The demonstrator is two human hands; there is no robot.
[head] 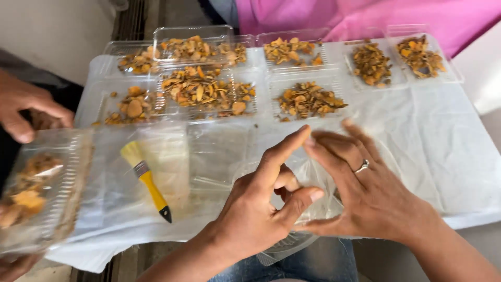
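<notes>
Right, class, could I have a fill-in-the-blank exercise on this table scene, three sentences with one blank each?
1. The brush lying on the plastic sheet has a ____ handle.
2. The right hand wears a ____ on one finger.
3. The left hand and right hand meet over a clear plastic ____.

Missing words: yellow; ring; bag

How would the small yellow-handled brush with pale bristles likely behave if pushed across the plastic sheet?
The small yellow-handled brush with pale bristles looks light and stiff, so it would probably slide. Its flattish handle lies flat on the clear plastic sheet, so rolling seems unlikely. The bristles would probably bend.
</notes>
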